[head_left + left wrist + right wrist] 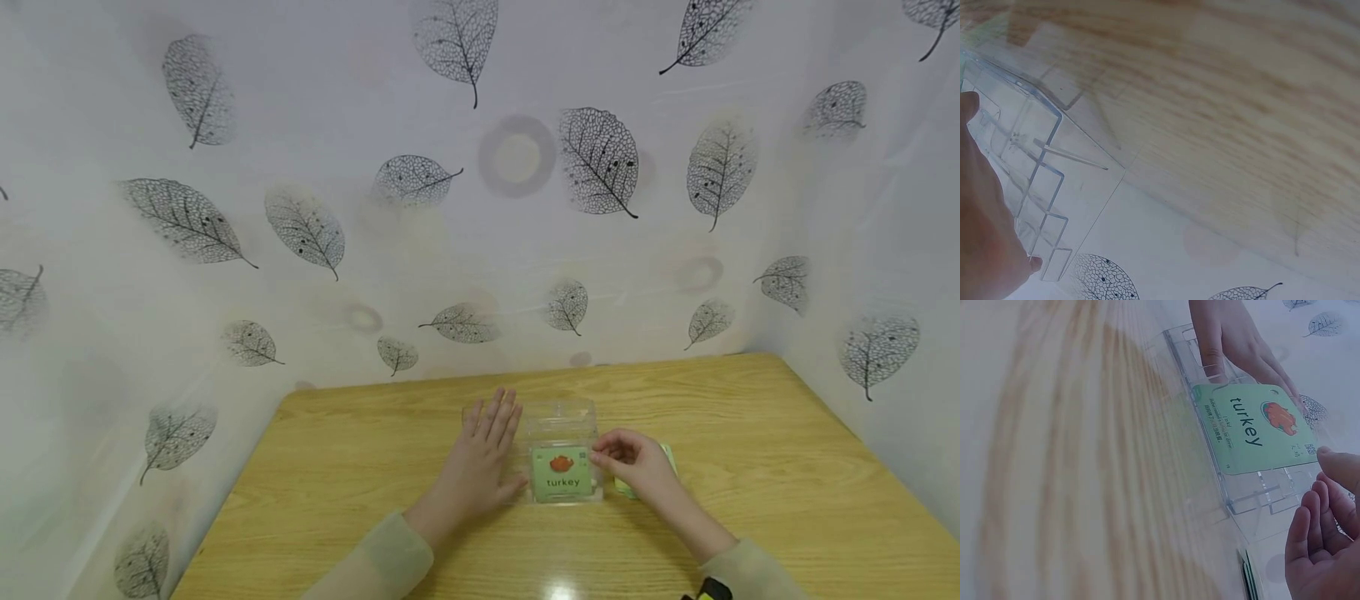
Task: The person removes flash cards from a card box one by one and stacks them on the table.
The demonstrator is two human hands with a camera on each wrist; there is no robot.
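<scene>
A clear plastic stepped card holder [561, 423] stands on the table. Upright at its front is a green card [562, 485] printed "turkey" with a picture of a roast bird. My right hand [633, 460] pinches that card's upper right corner; in the right wrist view the thumb [1338, 467] lies at the corner and the other fingers are curled below. My left hand [483, 454] rests along the holder's left side with its fingers straight, and the left wrist view shows it against the clear steps [1054, 169].
More green cards [626, 488] lie on the table under and beside my right hand. The wooden table [352, 467] meets a white sheet [360, 275] printed with leaves at the back and sides.
</scene>
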